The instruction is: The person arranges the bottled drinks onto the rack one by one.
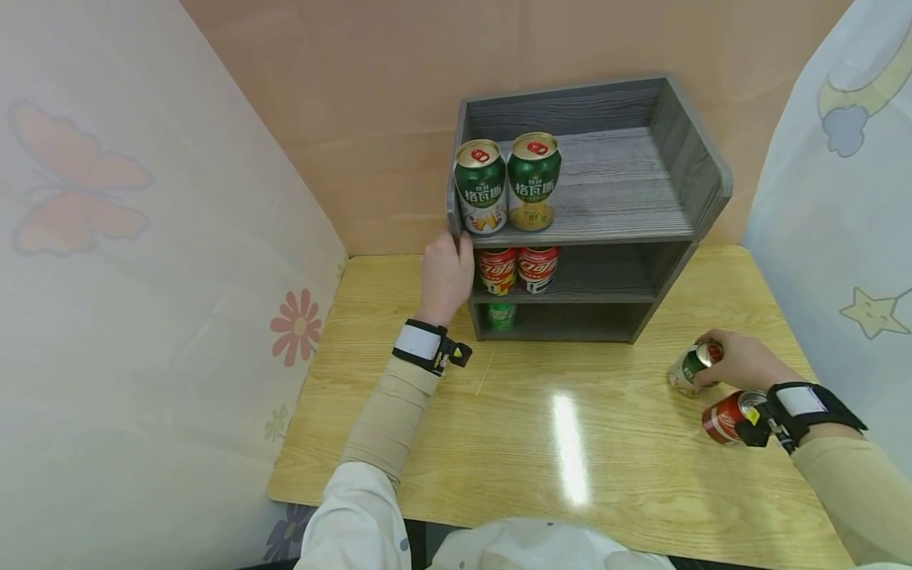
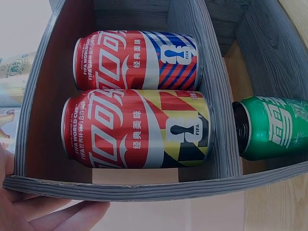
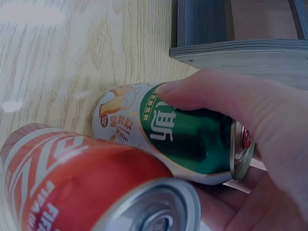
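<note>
My right hand (image 1: 748,360) grips a green-and-white drink can (image 3: 192,139) near its top, thumb on one side and fingers round the other. Close beside it on the table stands a red cola can (image 1: 725,417), under my wrist in the head view. With my left hand (image 1: 447,277) I hold the left side of a grey wooden shelf (image 1: 606,182). Two green drink cans (image 1: 480,186) stand at the left of its top level. On the middle level are two red cola cans (image 2: 139,127), side by side. A green can (image 2: 274,127) sits at the left of the bottom level.
The shelf stands on a light wooden table (image 1: 513,443), towards its back edge. Behind it hangs a tan backdrop (image 1: 370,111). Patterned white curtains (image 1: 178,317) enclose the left and right sides.
</note>
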Available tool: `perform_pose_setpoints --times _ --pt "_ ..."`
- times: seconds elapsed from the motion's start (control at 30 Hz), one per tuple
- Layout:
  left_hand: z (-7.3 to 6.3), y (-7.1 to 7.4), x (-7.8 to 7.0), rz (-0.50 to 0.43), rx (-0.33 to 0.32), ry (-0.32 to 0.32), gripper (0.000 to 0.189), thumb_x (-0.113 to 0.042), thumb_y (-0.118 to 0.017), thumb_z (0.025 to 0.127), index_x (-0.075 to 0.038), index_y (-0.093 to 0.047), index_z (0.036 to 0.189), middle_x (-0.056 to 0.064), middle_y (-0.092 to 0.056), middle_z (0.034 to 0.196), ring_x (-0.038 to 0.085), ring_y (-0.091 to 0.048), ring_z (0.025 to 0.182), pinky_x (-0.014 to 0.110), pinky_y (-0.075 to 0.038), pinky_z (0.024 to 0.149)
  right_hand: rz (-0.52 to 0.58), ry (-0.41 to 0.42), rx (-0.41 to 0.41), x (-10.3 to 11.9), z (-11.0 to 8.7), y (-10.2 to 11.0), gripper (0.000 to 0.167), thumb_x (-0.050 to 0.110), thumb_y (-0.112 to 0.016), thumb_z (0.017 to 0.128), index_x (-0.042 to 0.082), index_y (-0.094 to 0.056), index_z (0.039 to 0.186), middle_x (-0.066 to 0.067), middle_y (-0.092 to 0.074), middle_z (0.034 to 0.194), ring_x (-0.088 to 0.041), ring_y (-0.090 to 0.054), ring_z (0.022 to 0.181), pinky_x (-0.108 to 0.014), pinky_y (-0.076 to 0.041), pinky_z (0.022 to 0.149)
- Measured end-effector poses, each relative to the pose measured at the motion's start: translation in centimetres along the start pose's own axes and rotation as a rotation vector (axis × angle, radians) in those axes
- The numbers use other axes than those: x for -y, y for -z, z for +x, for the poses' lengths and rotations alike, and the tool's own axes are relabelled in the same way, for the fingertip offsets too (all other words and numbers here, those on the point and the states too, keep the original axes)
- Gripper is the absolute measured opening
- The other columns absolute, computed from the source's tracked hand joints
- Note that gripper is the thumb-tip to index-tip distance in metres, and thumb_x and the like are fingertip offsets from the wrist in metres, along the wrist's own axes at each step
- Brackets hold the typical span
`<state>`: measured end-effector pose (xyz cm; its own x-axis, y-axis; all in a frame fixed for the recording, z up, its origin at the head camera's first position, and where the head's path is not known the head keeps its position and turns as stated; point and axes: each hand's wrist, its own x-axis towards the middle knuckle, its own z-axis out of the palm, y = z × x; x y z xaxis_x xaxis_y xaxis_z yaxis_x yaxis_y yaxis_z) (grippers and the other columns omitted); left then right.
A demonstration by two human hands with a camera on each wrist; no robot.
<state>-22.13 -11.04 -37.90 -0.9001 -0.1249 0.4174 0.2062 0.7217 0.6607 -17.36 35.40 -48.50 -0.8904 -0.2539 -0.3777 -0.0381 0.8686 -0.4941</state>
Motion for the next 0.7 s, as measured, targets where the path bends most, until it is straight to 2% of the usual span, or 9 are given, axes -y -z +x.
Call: perform_pose_setpoints --times 0.37,0.7 --pt "0.0 -0.1 0.0 0.007 -0.002 -0.006 0.031 -0.025 -0.045 0.107 -0.004 -0.054 0.086 0.014 -0.057 0.075 0.032 -0.06 0.064 0.045 -0.046 0.053 -0.025 0.019 -0.08 -0.1 -0.3 1.1 0.085 0.034 -0.088 0.078 -0.019 -0.046 0.13 -0.03 -0.063 0.098 -0.04 -0.063 0.084 -0.046 -0.054 0.064" --pt "0.0 -0.2 0.2 -0.005 -0.007 -0.017 0.028 -0.024 -0.045 0.107 -0.002 -0.057 0.094 0.015 -0.06 0.079 0.032 -0.062 0.068 0.047 -0.048 0.056 0.039 0.017 -0.226 0.6 -1.3 3.7 0.085 0.034 -0.08 0.087 -0.022 -0.036 0.134 -0.042 -0.053 0.109 -0.044 -0.061 0.084 -0.042 -0.052 0.059"
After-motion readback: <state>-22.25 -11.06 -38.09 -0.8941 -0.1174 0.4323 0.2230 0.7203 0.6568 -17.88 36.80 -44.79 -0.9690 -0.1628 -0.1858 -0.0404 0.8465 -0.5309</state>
